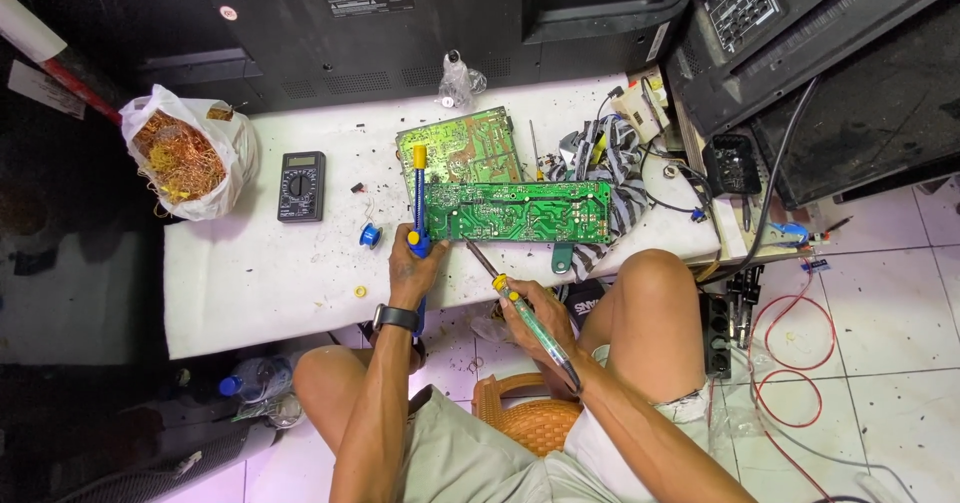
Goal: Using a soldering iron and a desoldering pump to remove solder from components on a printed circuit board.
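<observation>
1. Far left of the white bench (250,283): a plastic bag (190,153) of tangled copper wire, and just right of it a dark multimeter (301,186) lying flat.
2. Left hand (412,263): forearm reaching up from the knee, wrist bearing a dark watch (396,317); the fingers are wrapped around a blue and yellow desoldering pump (419,198), held upright with its lower end at the left edge of the front board.
3. Centre: a green circuit board (530,211) lies solder side up near the bench's front edge, partly overlapping a second green board (465,145) behind it.
4. Right hand (530,313): forearm angled in from the lower right; the fingers pinch a soldering iron (520,308) pen-fashion, its tip slanting up-left and close to the front board's lower edge.
5. Right: striped cloth (620,158) and loose cables.
</observation>
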